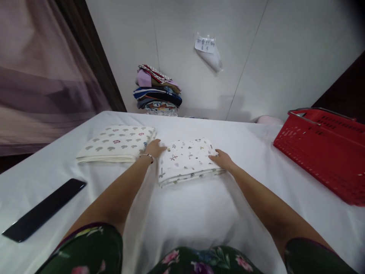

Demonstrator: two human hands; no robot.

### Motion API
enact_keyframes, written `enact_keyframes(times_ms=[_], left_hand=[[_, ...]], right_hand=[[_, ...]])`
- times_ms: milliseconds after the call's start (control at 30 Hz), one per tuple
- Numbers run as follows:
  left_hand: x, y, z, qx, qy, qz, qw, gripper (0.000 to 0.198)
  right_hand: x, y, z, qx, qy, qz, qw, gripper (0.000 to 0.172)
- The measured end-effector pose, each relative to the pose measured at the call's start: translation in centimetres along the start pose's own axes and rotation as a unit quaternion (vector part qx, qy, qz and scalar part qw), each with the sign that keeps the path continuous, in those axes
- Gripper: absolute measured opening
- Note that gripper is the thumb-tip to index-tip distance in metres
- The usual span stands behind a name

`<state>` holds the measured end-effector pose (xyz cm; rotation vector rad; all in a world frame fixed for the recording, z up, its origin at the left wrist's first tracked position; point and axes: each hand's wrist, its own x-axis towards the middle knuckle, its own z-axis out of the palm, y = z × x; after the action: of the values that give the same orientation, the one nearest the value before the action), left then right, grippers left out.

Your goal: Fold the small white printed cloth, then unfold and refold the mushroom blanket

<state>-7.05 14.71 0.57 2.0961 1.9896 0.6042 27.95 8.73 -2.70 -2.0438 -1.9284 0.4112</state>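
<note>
A folded white cloth [188,158] with small starfish and sea-life prints lies on the table between my hands. My left hand [154,148] is at its left edge, fingertips closed on the far left corner. At the right edge my right hand [223,159] pinches the fabric, thumb on top and the other fingers partly hidden. Left of my left hand, another folded cream cloth [116,142] with grey and red mushroom prints lies flat. My left wrist, which wears a bracelet, is close to that cloth's right side.
A red plastic basket [322,148] with metal handles stands on the right. Near the left edge of the white-covered table [194,213] lies a black flat panel [45,209]. Folded clothes [158,91] are stacked beyond the far edge, by the wall. A pinkish curtain [42,76] hangs at left.
</note>
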Motion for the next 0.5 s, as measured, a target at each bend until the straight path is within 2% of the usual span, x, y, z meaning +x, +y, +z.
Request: enact_keyframes(times_ms=[67,133,233,300,400,500], left_hand=[[-0.2,-0.1,0.6,-0.001,0.008,-0.006,1.000,0.045],[-1.8,-0.1,0.7,-0.010,0.045,0.017,0.999,0.043],[-5.8,0.5,-0.1,-0.039,0.086,0.085,0.992,0.036],[-8.9,1.3,-0.8,-0.072,0.060,0.145,0.985,0.030],[-12.6,2.6,-1.1,-0.080,0.008,0.218,0.973,0.029],[-14.2,3.3,-0.8,-0.039,-0.009,0.252,0.967,0.028]], right_hand=[[-0.6,0.1,-0.1,0.038,-0.003,0.026,0.999,0.064],[-1.4,0.0,-0.4,0.066,0.018,0.019,0.997,0.060],[-3.2,-0.4,-1.0,0.095,0.103,-0.096,0.985,0.045],[-4.6,-1.1,-1.2,0.104,0.128,-0.201,0.966,0.035],[-6.1,-2.1,-1.4,0.079,0.076,-0.314,0.943,0.028],[-6.5,-2.7,-1.3,0.041,0.018,-0.351,0.935,0.028]])
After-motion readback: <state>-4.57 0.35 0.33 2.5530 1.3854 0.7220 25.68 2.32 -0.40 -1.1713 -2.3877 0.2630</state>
